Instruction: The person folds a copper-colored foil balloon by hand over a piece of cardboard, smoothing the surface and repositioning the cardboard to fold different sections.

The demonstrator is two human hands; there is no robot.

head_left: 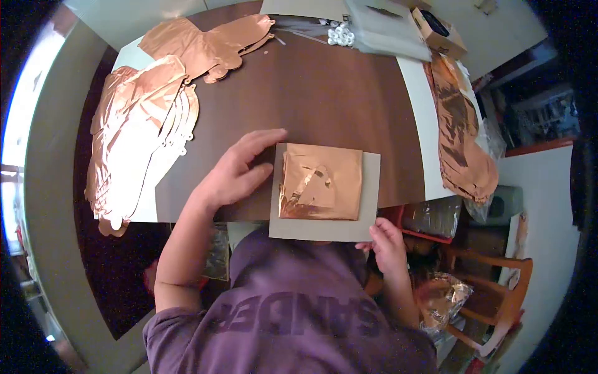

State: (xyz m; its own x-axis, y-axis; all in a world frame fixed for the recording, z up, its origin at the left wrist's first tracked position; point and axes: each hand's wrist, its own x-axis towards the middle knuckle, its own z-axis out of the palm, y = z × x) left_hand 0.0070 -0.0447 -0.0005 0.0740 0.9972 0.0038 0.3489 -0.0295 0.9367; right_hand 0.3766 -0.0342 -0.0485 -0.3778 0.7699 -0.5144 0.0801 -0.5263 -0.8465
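Note:
A square of folded copper-coloured foil (339,187) lies flat on a grey card (369,193) at the table's near edge, and the card overhangs that edge. My right hand (387,244) pinches the card's lower right corner between thumb and fingers. To the left of the card, my left hand (244,167) rests at the brown tabletop with thumb and fingers apart and nothing between them. Its fingertips are near the card's upper left corner; whether they touch it I cannot tell.
Flat copper foil balloons (134,124) lie at the left, with more foil (208,47) at the back left. Another foil pile (455,124) lies at the right edge. White ribbon rolls (341,35), clear plastic (389,28) and an open box (439,31) stand at the back. A wooden chair (523,274) is lower right.

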